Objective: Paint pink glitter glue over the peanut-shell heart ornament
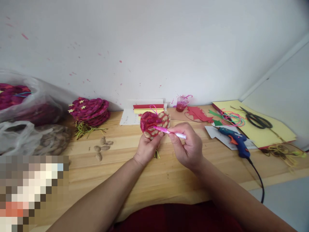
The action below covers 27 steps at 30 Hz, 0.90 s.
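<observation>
My left hand (146,149) grips the lower edge of a roundish red ornament (152,124) covered with peanuts. Peanuts on its left and upper part are painted magenta, while those on the right and along the bottom are bare tan. A pink cord loop stands at its top and a dark yellow-green tassel hangs below. Pinched in my right hand (185,146) is a white-handled paintbrush (177,134). Its magenta-stained tip touches the middle of the ornament. At the wall behind stands a small clear cup (181,105) of magenta paint.
Left lie loose peanuts (104,147), a stack of painted ornaments (91,111) and plastic bags (45,100) with ornaments and peanuts. Right are red paper cutouts (198,113), a blue glue gun (238,141) with a trailing cord, scissors (259,120), coloured cords (233,117) and yellow paper (275,129).
</observation>
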Tool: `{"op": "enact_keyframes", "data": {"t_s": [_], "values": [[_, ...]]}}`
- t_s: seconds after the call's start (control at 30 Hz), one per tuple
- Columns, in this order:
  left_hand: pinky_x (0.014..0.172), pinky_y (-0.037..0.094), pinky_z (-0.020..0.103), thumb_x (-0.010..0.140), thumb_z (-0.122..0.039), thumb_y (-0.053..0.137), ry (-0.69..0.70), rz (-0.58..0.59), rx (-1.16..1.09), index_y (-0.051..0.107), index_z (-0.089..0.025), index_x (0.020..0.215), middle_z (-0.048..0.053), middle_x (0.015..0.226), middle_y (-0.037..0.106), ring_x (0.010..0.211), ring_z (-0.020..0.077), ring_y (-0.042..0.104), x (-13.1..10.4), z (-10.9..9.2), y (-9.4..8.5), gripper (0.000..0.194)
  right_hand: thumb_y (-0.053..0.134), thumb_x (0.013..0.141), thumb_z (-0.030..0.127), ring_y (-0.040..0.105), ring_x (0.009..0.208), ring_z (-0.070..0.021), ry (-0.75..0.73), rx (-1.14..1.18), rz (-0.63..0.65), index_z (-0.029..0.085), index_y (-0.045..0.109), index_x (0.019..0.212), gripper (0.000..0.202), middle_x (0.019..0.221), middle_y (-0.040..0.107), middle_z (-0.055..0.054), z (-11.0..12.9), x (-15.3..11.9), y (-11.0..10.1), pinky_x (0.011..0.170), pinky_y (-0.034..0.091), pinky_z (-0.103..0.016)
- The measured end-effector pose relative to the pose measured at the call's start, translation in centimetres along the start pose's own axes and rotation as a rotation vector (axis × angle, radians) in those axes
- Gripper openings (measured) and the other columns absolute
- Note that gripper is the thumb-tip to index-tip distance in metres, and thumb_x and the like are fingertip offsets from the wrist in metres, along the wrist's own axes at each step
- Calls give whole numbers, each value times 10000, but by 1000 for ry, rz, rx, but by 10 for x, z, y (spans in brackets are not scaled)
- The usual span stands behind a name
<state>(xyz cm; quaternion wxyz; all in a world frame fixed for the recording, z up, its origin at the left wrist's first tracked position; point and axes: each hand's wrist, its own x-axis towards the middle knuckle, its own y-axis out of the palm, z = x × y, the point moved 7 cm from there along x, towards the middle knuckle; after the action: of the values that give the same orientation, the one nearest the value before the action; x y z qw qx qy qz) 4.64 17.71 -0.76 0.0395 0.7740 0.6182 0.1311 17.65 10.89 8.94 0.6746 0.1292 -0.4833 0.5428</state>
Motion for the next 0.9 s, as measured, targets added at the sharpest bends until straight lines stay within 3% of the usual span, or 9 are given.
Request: {"op": "enact_keyframes", "data": {"t_s": [0.6, 0.9], "values": [[461, 226, 243, 804, -417, 796, -9, -5, -36, 431, -201, 539, -62, 480, 394, 469, 72, 298, -1, -1, 1, 500, 630, 959, 144, 672, 852, -189, -19, -7, 4, 235, 664, 1079, 154, 905, 716, -35, 5, 0, 2, 763, 574, -354], [476, 262, 251, 809, -484, 818, -6, 3, -39, 503, -195, 576, -47, 505, 446, 482, 85, 347, 0, 0, 1, 487, 620, 970, 157, 691, 865, -195, 25, -35, -34, 234, 664, 1065, 129, 920, 738, -37, -3, 0, -2, 774, 575, -358]]}}
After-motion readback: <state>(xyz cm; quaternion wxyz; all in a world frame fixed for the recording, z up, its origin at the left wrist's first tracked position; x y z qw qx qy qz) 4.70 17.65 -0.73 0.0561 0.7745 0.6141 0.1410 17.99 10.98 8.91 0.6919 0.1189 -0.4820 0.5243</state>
